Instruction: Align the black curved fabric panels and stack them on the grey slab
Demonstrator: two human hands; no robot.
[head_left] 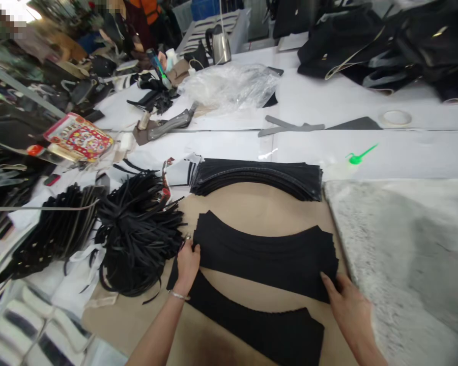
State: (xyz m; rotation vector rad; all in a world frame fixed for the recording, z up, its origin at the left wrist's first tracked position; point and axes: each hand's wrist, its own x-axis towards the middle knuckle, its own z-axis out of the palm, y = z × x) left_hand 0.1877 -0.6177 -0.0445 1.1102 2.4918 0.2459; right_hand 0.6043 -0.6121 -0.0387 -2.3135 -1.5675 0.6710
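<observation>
A curved black fabric piece (263, 254) lies on a brown paper sheet (252, 206). My left hand (187, 264) rests on its left end, fingers laid flat on the cloth, with a bracelet at the wrist. My right hand (347, 302) presses the piece's lower right corner with fingers stretched out. A second curved black piece (267, 328) lies nearer me, between my arms. A stack of similar black pieces (259, 175) sits farther back on the paper.
A heap of black straps (137, 229) lies just left of my left hand, more black bundles (57, 229) beyond. A grey stone slab (404, 244) is at right. Farther off: a plastic bag (229, 86), kettle (219, 46), tape roll (395, 118), black bags (385, 40).
</observation>
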